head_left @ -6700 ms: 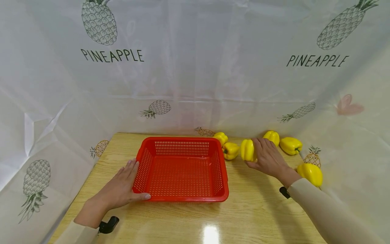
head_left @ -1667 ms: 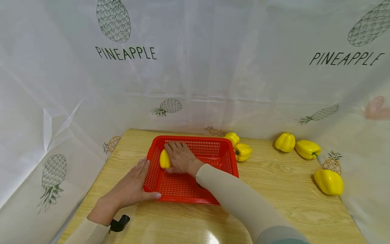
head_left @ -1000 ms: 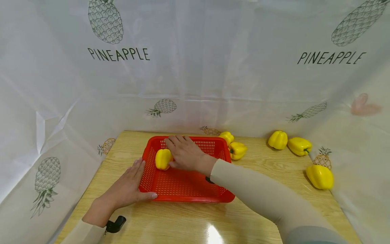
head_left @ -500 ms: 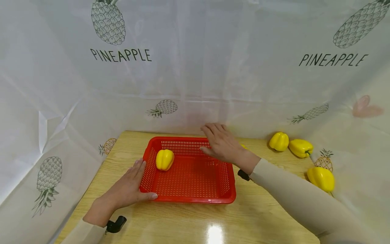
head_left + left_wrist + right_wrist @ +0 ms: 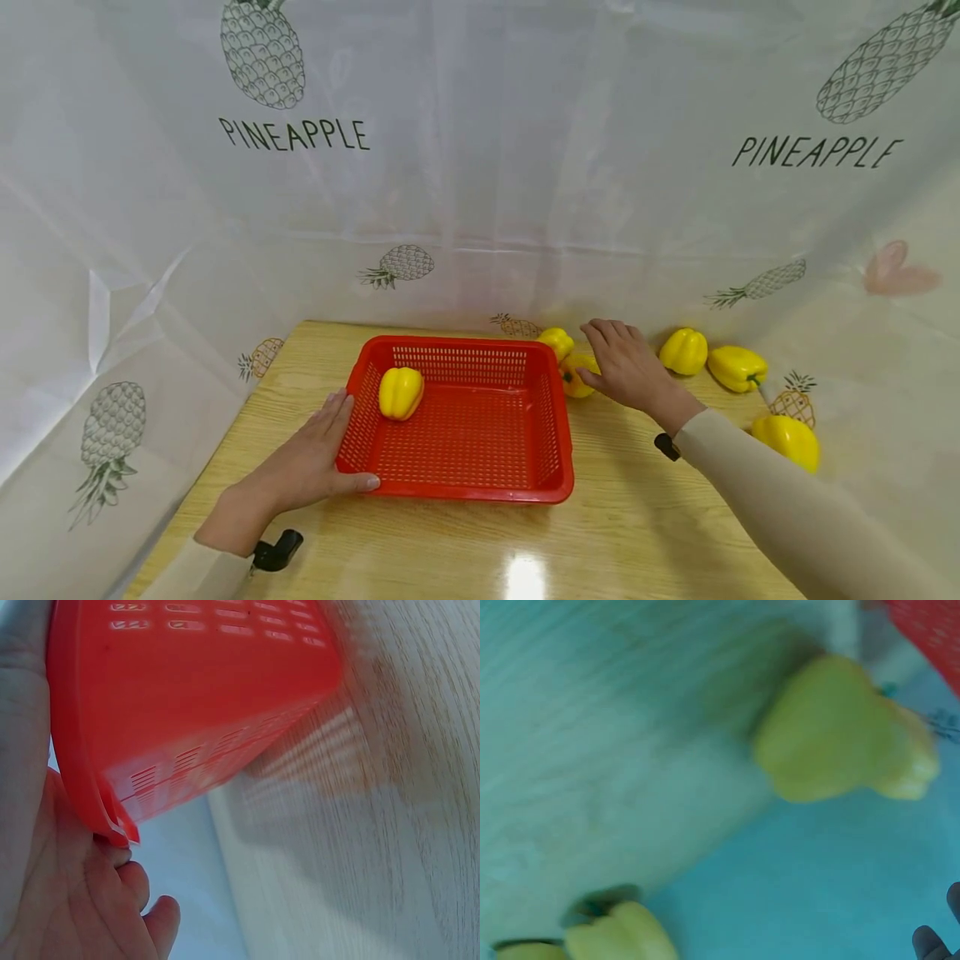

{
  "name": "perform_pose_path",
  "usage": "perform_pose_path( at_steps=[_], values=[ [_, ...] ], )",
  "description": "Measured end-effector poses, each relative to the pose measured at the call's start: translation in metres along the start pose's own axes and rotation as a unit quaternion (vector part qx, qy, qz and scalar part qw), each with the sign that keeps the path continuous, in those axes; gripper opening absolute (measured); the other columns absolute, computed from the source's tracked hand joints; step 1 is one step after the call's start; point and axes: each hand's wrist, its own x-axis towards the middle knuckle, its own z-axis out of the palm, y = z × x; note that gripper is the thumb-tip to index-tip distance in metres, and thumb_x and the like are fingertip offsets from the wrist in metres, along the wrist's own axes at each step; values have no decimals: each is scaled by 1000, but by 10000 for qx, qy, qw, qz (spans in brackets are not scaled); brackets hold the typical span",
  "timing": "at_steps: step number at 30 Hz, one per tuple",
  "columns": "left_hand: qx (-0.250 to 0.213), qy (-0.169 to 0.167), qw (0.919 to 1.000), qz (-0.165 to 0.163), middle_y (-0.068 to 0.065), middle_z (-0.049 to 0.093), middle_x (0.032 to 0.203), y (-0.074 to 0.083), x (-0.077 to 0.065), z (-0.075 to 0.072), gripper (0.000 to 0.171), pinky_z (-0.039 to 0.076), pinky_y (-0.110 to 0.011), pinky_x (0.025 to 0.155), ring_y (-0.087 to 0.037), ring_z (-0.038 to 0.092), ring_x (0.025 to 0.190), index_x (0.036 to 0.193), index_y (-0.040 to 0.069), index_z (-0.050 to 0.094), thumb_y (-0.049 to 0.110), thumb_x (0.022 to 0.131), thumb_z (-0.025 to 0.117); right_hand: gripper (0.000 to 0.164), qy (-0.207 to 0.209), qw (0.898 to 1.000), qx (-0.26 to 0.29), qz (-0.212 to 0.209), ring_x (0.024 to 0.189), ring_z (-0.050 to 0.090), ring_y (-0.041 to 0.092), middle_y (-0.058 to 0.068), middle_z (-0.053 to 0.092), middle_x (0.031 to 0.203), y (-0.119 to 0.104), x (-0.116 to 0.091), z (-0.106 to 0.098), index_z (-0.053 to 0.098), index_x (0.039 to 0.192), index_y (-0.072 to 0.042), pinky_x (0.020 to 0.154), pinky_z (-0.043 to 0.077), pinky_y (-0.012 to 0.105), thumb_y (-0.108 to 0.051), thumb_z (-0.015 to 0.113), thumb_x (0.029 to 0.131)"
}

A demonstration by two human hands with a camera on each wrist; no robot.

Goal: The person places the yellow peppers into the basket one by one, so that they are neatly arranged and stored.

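Note:
My left hand (image 5: 296, 462) rests against the left side of a red plastic basket (image 5: 465, 490), fingers fairly straight along the rim and thumb on its near edge. The left wrist view shows the basket's outer wall (image 5: 187, 690) with fingers at the rim. One yellow bell pepper (image 5: 401, 393) lies inside, toward the back left corner. My right hand (image 5: 626, 367) hovers with spread fingers and holds nothing. Its fingertips overlap a bell pepper (image 5: 574, 382) beside the basket's right wall. Another bell pepper (image 5: 556, 342) sits just behind that one.
Three more yellow bell peppers lie farther right: one at the back (image 5: 684, 352), one beside it (image 5: 738, 367), and one nearer (image 5: 787, 442) partly behind the right sleeve. A pineapple-print sheet (image 5: 480, 167) hangs around the wooden table (image 5: 420, 550).
My right hand carried a bell pepper from the table into the basket's back left, let go, and moved right over the peppers outside. My left hand stayed on the basket.

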Motion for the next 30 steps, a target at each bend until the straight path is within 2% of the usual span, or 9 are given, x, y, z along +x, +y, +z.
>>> perform_pose_path(
  at_steps=[5, 12, 23, 30],
  values=[
    [-15, -39, 10000, -37, -30, 10, 174, 0, 0, -1, 136, 29, -68, 123, -53, 17, 159, 166, -8, 13, 83, 81, 69, 83, -284, 9993, -213, -146, 128, 57, 43, 25, 56, 141, 5, -13, 25, 48, 147, 5, 102, 53, 59, -46, 82, 90],
    [-25, -24, 10000, 8, -30, 12, 173, 1, 0, -3, 138, 31, -69, 122, -53, 18, 158, 165, -9, 13, 85, 80, 68, 85, -683, 9977, 16, -44, 135, 52, 42, 22, 53, 146, 1, -18, 44, 47, 149, 3, 111, 47, 59, -43, 84, 88],
    [-34, -18, 10000, -19, -29, 12, 174, 2, 0, -1, 139, 32, -69, 121, -53, 19, 158, 166, -8, 13, 87, 79, 66, 86, -907, 9958, 40, -101, 138, 51, 41, 21, 52, 149, -6, -18, 57, 46, 151, 3, 112, 48, 59, -42, 85, 89],
    [-21, 18, 10000, 25, -30, 13, 173, 0, 1, 0, 139, 32, -68, 121, -53, 20, 158, 165, -9, 14, 87, 79, 66, 86, -1004, 9947, -173, -109, 139, 51, 40, 21, 51, 151, -7, -21, 62, 45, 153, 3, 112, 48, 58, -44, 83, 91]
  ],
)
